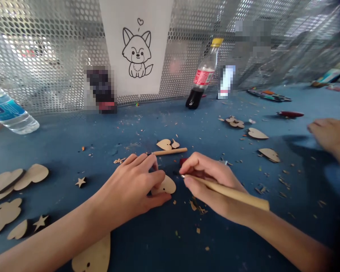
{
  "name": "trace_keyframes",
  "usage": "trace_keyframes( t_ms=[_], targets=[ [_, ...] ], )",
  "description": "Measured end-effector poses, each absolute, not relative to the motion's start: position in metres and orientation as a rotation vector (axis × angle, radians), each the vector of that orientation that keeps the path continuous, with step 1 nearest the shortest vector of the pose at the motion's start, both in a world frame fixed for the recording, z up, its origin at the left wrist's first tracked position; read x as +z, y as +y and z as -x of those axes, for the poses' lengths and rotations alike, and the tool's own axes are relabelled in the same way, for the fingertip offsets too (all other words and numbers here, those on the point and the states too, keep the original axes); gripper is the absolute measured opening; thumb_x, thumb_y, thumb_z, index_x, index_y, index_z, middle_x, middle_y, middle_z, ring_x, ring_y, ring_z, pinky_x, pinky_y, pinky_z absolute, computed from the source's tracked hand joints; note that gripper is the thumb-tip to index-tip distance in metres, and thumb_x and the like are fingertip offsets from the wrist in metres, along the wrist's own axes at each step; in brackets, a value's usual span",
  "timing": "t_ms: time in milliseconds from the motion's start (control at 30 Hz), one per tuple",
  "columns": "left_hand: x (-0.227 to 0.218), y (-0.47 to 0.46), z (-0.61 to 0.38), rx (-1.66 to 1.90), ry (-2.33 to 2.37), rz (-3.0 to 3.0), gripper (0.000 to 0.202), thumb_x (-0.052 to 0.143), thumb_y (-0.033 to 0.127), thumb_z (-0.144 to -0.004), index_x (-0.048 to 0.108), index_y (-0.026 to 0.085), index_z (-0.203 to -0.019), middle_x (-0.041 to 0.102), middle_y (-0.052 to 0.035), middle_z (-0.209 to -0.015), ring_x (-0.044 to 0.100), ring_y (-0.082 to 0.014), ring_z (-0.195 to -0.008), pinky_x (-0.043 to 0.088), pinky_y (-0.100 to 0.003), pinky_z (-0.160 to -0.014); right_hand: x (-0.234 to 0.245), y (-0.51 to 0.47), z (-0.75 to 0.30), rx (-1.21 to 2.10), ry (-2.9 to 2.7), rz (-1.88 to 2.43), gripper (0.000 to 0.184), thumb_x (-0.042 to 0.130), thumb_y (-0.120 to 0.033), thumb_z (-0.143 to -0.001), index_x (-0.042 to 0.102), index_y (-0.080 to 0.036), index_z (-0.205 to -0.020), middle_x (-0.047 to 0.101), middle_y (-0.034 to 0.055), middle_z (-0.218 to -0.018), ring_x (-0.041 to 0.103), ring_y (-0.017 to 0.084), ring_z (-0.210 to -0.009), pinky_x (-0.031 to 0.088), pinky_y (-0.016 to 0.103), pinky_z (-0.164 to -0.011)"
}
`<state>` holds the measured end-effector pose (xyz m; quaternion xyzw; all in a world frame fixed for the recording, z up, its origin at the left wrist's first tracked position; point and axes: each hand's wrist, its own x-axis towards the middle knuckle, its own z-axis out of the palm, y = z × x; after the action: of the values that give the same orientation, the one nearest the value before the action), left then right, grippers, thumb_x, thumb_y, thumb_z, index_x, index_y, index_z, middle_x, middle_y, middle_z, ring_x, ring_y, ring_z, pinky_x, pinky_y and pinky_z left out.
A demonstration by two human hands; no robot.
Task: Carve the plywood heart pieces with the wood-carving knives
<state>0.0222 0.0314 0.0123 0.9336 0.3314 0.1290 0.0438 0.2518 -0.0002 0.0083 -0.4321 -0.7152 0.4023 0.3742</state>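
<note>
My left hand pinches a small heart-shaped wooden piece against the blue table. My right hand is closed round a wooden-handled tool, its tip right at the piece's right edge. Just beyond my hands lie another wooden heart and a second wooden stick. A small red thing peeks out behind my right fingers.
Wooden cut-outs and stars lie at left, more hearts at right, shavings all round. A cola bottle, a water bottle and a fox drawing stand by the perforated metal wall. Another person's hand reaches in at right.
</note>
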Motion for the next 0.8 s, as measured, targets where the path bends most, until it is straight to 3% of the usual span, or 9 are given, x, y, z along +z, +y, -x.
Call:
trace_keyframes(
  t_ms=[267,800],
  targets=[
    [0.011,0.031,-0.025,0.371,1.032,-2.829,0.032,0.072,0.041,-0.087,0.055,0.02,-0.07,0.051,-0.0017,-0.087,0.049,-0.0195,-0.077,0.035,-0.035,-0.073,0.003,-0.005,-0.248,1.009,-1.922,1.215,0.018,0.057,-0.012,-0.078,0.043,-0.023,-0.074,0.051,-0.0037,-0.068,0.044,0.011,-0.053,0.035,0.024,-0.047],
    [0.012,0.03,-0.026,0.372,1.031,-2.844,0.028,0.075,0.038,-0.086,0.058,0.019,-0.072,0.05,-0.0006,-0.086,0.047,-0.0182,-0.076,0.033,-0.033,-0.072,-0.009,0.0,-0.246,0.872,-2.036,1.224,0.02,0.056,-0.011,-0.078,0.041,-0.023,-0.074,0.052,-0.0036,-0.07,0.046,0.011,-0.059,0.037,0.025,-0.054]
  ],
)
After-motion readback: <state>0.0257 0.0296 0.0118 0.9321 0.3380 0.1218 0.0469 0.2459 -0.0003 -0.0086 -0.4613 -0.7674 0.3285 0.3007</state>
